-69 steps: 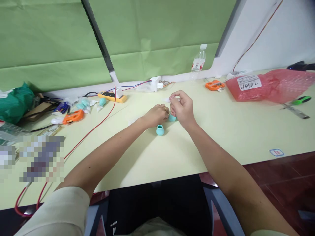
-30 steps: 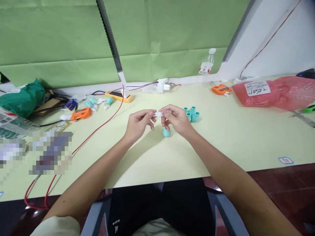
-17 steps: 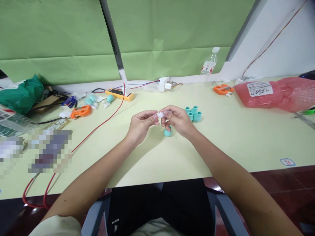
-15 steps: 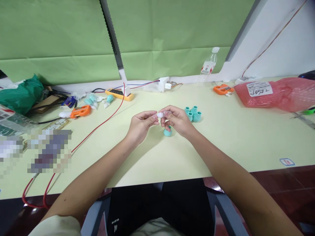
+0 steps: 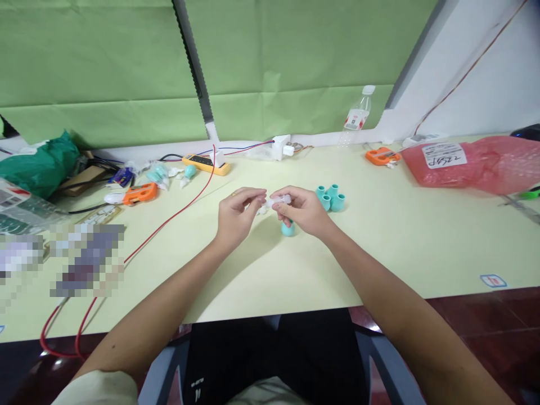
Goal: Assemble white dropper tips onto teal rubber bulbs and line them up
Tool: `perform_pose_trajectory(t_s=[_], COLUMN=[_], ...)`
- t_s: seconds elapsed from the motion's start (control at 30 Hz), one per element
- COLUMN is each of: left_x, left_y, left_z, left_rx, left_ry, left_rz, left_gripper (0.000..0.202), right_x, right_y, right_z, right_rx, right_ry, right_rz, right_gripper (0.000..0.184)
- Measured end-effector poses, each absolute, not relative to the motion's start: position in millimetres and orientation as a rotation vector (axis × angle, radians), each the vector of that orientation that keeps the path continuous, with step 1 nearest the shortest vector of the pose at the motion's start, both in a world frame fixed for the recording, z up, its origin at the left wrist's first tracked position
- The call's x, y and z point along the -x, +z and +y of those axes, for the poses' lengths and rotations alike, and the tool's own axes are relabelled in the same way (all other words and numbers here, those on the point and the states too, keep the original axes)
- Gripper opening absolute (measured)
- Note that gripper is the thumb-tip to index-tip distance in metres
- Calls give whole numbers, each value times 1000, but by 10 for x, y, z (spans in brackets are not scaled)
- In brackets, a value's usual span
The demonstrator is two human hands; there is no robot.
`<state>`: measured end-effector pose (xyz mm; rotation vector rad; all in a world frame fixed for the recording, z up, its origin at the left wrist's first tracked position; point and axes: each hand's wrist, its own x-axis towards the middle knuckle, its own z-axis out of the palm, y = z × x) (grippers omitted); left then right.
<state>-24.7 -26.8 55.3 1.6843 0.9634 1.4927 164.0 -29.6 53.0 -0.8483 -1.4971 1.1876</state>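
Note:
My right hand (image 5: 304, 209) pinches a small translucent white tube (image 5: 279, 200) between thumb and fingers, its end pointing left. Facing that end is my left hand (image 5: 239, 215), fingers and thumb slightly apart, with nothing visible between them. Some small white pieces (image 5: 262, 210) show on the table just past the left fingertips, partly covered. Under the right fingers stands a teal round-based piece (image 5: 287, 229), its top hidden by the hand. A cluster of teal cups (image 5: 331, 198) stands just beyond the right hand.
On the left lie an orange-handled tool (image 5: 141, 193), a yellow multimeter (image 5: 206, 164), a green bag (image 5: 40, 166) and a red cable (image 5: 169, 216). Toward the right are an orange cutter (image 5: 382, 157), a pink wrapped package (image 5: 476, 163) and a plastic bottle (image 5: 358, 115) at the wall.
My left fingers have come off the tube's end and moved slightly left. More of the tube shows in my right hand, and small white pieces are now visible on the table.

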Motion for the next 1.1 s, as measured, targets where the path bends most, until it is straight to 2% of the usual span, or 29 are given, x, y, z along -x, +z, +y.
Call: perform_pose_trajectory(t_s=[0.3, 0.6, 1.1], left_x=[234, 212, 213], left_y=[599, 530, 532], left_z=[-360, -319, -292], left_rx=[-1798, -1858, -1763], left_ry=[1535, 1593, 1466], left_rz=[983, 851, 767], left_gripper=[16, 8, 11], right_x=[-1617, -1582, -1605], right_y=[538, 528, 526], right_z=[-327, -345, -327], right_rx=[843, 806, 802], right_ry=[1141, 1196, 1178], right_rz=[-1478, -1519, -1517], right_gripper=[32, 39, 40])
